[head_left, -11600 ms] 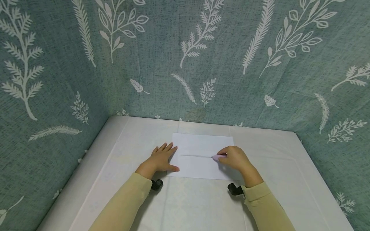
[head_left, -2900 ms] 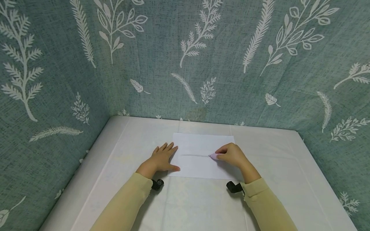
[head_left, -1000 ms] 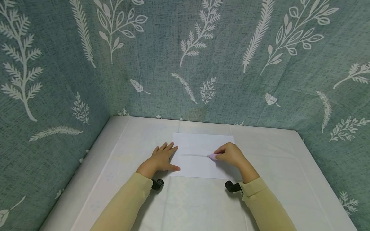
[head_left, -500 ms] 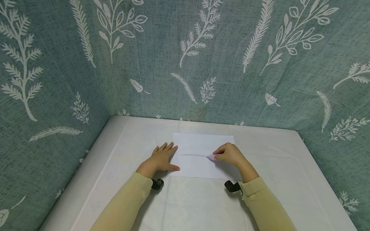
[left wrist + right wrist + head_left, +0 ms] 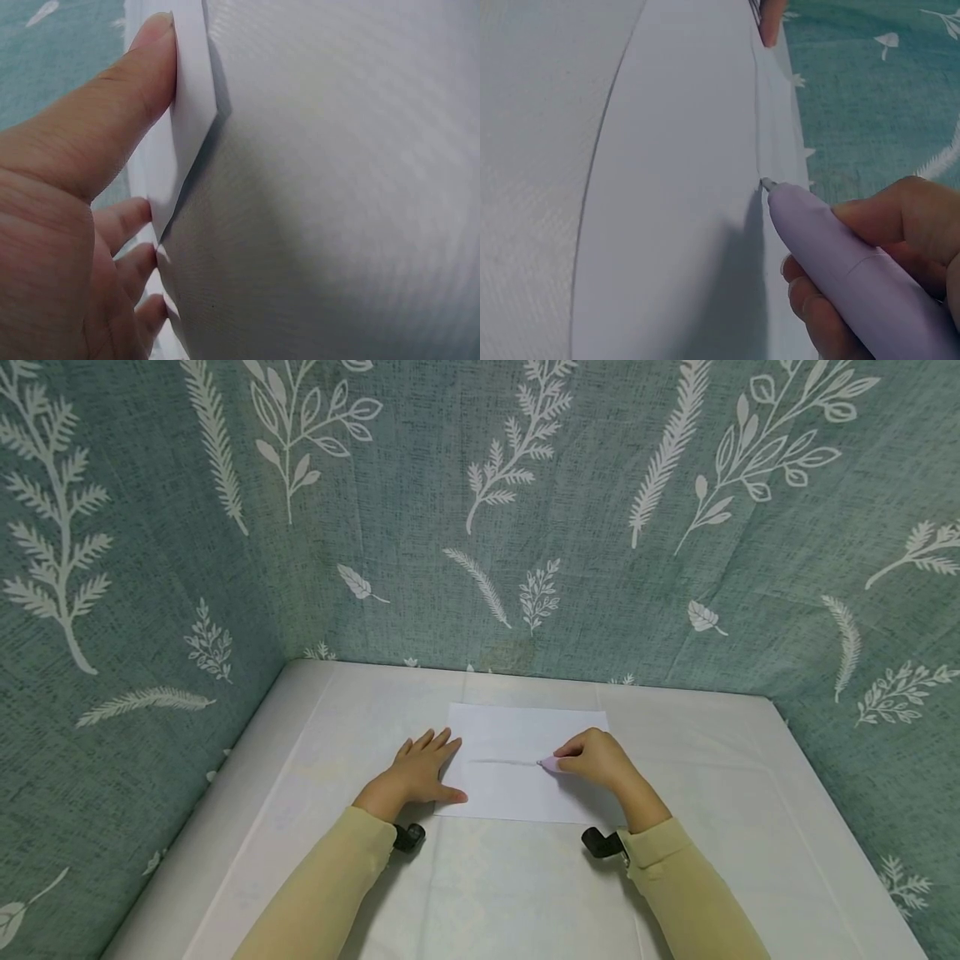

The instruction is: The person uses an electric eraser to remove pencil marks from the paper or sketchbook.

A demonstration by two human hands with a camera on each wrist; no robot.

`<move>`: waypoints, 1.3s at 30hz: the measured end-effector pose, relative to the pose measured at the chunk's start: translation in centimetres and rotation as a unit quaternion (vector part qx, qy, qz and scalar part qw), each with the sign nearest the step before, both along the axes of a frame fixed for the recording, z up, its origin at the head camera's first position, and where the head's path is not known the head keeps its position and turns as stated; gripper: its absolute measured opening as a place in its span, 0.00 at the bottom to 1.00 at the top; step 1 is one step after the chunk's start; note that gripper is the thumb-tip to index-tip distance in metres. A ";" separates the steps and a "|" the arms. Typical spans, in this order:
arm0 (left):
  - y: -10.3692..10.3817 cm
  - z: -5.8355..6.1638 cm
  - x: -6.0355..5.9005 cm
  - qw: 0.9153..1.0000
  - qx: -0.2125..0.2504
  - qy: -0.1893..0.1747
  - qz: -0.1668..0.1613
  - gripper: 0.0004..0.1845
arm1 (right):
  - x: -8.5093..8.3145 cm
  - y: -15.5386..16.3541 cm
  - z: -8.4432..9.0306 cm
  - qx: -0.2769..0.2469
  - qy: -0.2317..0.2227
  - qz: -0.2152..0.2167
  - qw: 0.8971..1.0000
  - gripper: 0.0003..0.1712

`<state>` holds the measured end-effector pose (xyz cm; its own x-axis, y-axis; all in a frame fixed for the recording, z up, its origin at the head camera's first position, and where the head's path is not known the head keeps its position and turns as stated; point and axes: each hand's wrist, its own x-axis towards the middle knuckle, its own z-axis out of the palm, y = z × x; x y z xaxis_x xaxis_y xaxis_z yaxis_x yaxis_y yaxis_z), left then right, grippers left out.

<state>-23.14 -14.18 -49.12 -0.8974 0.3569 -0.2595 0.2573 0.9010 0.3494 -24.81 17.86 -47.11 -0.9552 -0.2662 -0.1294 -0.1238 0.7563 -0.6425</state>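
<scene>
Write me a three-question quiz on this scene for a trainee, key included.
1. Which hand holds the lilac tool?
2. True or false: the left hand lies spread at the left edge of the paper.
3. Pick one: the backdrop is patterned as A) striped, B) leafy, C) dotted.

Key:
1. The right hand.
2. True.
3. B.

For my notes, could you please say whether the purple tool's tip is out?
Out: in the right wrist view, a grey tip protrudes from the purple tool.
</scene>
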 end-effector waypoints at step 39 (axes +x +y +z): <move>0.0 -0.1 0.0 1.000 0.000 0.004 -0.001 0.56 | -0.2 -0.4 0.1 0.010 -0.004 0.005 1.000 0.07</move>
<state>-23.18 -14.20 -49.25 -0.8991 0.3580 -0.2518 0.2612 0.9005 0.3477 -25.02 17.41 -47.00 -0.9515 -0.2727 -0.1422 -0.1261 0.7676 -0.6284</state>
